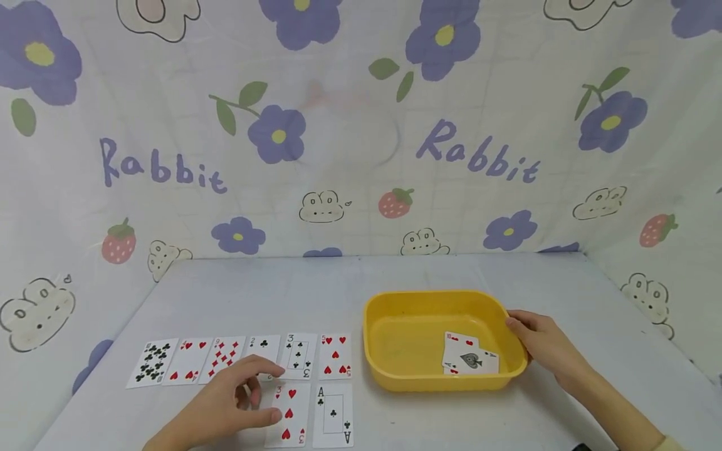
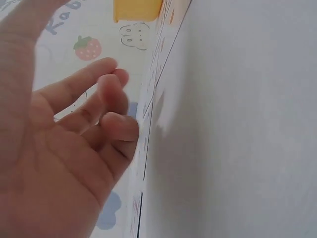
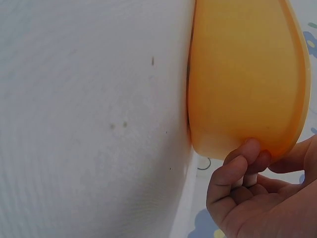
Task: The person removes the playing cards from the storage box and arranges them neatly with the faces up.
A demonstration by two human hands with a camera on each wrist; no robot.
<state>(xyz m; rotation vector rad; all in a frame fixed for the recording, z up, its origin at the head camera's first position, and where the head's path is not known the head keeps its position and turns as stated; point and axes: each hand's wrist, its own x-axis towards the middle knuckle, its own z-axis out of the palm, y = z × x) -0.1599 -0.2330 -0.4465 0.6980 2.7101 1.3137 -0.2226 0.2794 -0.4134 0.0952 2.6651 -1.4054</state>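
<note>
My left hand (image 1: 228, 401) hovers over the playing cards, fingers loosely bent and holding nothing, as the left wrist view also shows. Its thumb tip overlaps the left edge of the three of hearts (image 1: 294, 419). The index fingertip overlaps the three of clubs (image 1: 298, 354), and the hand partly covers the two of clubs (image 1: 264, 344). At the right end of a yellow plastic basin (image 1: 429, 382), my right hand (image 1: 538, 341) grips the rim, thumb on top and fingers against the outer wall (image 3: 247, 74). Inside lie an ace of spades (image 1: 474, 362) and a heart card (image 1: 459, 341) partly under it.
The upper row also has a club card (image 1: 152, 363), a four of hearts (image 1: 186, 362), a nine of diamonds (image 1: 222, 357) and a five of hearts (image 1: 335, 357). An ace of clubs (image 1: 333, 414) lies below. Patterned cloth (image 1: 350, 125) hangs behind the white table (image 1: 271, 288).
</note>
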